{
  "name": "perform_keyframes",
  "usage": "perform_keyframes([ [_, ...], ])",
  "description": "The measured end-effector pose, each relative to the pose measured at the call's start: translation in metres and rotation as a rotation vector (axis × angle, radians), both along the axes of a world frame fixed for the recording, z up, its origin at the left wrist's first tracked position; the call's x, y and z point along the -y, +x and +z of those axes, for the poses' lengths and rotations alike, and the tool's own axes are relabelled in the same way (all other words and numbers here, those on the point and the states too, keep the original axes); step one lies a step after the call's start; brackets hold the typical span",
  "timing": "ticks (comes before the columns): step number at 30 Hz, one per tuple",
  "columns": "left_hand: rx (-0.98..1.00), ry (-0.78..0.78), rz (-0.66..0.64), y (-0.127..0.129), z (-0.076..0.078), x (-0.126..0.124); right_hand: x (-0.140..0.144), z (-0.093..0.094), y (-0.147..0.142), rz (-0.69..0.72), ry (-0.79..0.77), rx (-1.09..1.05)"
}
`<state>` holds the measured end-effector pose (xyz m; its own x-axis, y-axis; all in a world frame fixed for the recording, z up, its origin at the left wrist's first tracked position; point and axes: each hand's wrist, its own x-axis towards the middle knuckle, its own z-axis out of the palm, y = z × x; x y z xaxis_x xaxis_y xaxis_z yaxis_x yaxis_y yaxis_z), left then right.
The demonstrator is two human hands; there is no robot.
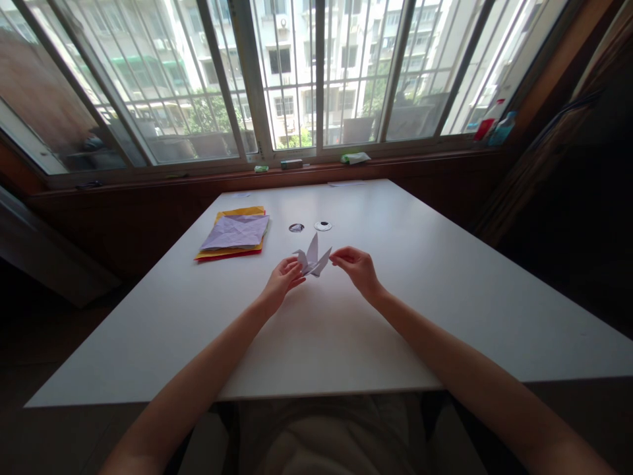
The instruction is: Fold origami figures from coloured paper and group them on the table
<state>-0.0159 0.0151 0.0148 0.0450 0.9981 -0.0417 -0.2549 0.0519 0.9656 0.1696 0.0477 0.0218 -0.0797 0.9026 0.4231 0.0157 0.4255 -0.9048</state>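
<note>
A pale lavender origami crane [312, 258] is between my two hands above the middle of the white table [316, 343]. Its pointed parts stick up, and a bent tip shows at its left. My left hand [283, 280] holds the crane's left side between thumb and fingers, which cover part of the paper. With thumb and index finger pinched together, my right hand [360, 267] is at the tip on the crane's right side. The exact contact there is small and hard to make out.
Left of the hands lies a stack of creased lavender, yellow and red paper sheets [237, 232]. Beyond the crane, the tabletop has two round holes, left [296, 228] and right [323, 225]. Small packets [355, 158] sit on the sill below a barred window.
</note>
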Motion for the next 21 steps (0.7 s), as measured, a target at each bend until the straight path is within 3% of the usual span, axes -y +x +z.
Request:
perform_keyframes([
  [10, -0.062, 0.022, 0.012, -0.0011, -0.0032, -0.0007, -0.003, -0.007, 0.0007, 0.106, 0.04, 0.217],
  [17, -0.181, 0.055, -0.059, -0.0006, -0.0002, 0.0029, 0.0012, -0.0044, -0.0012, 0.122, 0.051, 0.184],
  [21, -0.251, 0.078, -0.124, 0.0005, -0.0015, 0.0034, 0.0016, 0.0019, 0.0009, 0.094, 0.026, 0.052],
])
